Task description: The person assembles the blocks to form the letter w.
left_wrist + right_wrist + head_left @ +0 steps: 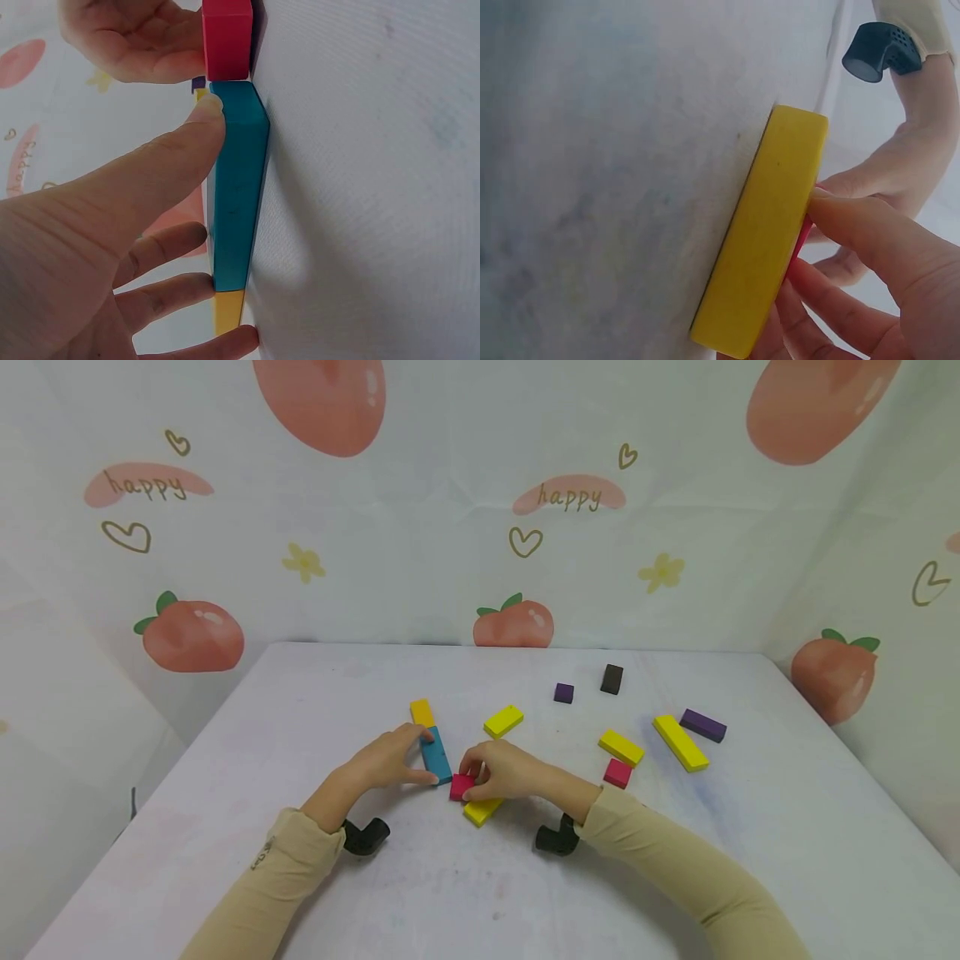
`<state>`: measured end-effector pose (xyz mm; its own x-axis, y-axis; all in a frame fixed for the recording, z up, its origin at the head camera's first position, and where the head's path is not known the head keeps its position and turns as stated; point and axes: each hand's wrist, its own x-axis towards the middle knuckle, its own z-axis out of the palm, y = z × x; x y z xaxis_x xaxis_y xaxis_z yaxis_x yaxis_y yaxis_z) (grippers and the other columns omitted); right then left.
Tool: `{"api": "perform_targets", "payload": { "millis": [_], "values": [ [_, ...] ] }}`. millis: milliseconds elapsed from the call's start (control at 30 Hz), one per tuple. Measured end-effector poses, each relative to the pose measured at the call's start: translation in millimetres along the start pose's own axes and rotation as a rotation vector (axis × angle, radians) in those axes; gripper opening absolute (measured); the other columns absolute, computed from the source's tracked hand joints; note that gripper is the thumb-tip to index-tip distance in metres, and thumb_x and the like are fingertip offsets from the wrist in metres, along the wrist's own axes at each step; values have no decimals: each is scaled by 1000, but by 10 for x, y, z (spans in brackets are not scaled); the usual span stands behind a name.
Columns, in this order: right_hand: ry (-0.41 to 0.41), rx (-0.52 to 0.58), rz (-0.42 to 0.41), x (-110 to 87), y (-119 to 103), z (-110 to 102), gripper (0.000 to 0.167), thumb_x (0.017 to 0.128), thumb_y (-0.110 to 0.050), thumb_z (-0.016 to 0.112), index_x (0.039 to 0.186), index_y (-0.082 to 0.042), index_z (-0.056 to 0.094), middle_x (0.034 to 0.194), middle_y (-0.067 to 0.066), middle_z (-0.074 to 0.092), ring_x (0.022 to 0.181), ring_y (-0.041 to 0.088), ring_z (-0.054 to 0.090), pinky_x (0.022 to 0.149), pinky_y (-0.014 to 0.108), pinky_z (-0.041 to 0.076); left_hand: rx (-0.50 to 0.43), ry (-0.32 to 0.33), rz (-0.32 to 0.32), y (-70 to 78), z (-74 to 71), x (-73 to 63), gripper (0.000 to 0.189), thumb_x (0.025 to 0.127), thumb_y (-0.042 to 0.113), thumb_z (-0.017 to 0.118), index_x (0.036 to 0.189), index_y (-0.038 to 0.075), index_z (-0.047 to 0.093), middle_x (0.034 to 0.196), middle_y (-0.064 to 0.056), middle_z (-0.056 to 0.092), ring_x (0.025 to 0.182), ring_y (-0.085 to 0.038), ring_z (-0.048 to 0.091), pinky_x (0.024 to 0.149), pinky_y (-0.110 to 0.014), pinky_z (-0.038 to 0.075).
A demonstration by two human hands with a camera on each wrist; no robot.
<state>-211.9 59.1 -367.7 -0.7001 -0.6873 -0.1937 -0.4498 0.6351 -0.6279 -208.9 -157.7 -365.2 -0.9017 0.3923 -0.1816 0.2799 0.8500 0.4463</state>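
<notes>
My right hand (508,770) pinches a small red block (459,788) between thumb and fingers, low over the table. Beside it, my left hand (386,762) touches a blue block (437,760); in the left wrist view its thumb rests on the end nearest the red block (228,39), while the other fingers stay extended along the far side. An orange block (422,712) lines up end to end with the blue one. Under the right hand lies a yellow block (481,812), which fills the middle of the right wrist view and partly hides the red one.
Beyond the hands lies a yellow block (503,721). To the right are another yellow block (621,748), a red block (618,773), a long yellow block (680,743) and a purple block (703,726). Farther back sit a small purple block (564,693) and a dark block (612,679).
</notes>
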Motion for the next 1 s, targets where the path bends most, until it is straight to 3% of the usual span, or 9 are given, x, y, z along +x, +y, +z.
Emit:
{"api": "perform_targets", "payload": {
  "millis": [733, 1000],
  "values": [
    [-25, -7, 22, 2, -25, -26, 27, 82, -20, 71, 105, -8, 64, 93, 3, 64, 78, 12, 54, 68, 17, 48, 4, 0, 20, 12, -14, -10, 58, 79, 35, 73, 123, 6, 50, 133, -18, 49, 111, -33, 49, 102, -51, 40],
    [31, 22, 39, -78, -23, -80, 30, 83, -22, 69, 110, -9, 63, 102, 6, 65, 89, 15, 57, 75, 22, 52, 6, 0, 21, 3, -5, -8, 59, 78, 36, 74, 123, 6, 50, 134, -18, 48, 111, -32, 49, 103, -51, 39]
  ]
}}
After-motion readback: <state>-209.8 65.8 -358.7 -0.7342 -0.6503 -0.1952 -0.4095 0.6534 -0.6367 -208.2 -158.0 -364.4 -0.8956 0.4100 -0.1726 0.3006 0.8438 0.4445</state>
